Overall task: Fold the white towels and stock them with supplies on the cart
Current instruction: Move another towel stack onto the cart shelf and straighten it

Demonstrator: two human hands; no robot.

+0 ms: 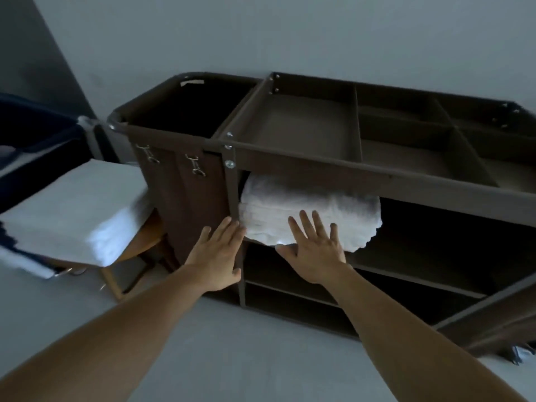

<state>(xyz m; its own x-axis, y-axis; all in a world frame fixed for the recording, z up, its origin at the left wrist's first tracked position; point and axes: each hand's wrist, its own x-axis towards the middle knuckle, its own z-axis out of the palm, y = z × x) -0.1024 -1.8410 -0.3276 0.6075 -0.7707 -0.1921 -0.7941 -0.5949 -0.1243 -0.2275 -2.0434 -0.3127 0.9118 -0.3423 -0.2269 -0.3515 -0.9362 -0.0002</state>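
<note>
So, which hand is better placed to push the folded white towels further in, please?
Right: the right hand lies flat on the folded white towels; the left hand is at the brown cart post.

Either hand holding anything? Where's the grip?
No grip, nothing held. Both hands are open: right hand presses flat on the front of the towel stack on the cart shelf; left hand is at the post beside it.

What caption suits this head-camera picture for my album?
Open left hand and right hand at the folded white towels on the top shelf of the cart.
</note>
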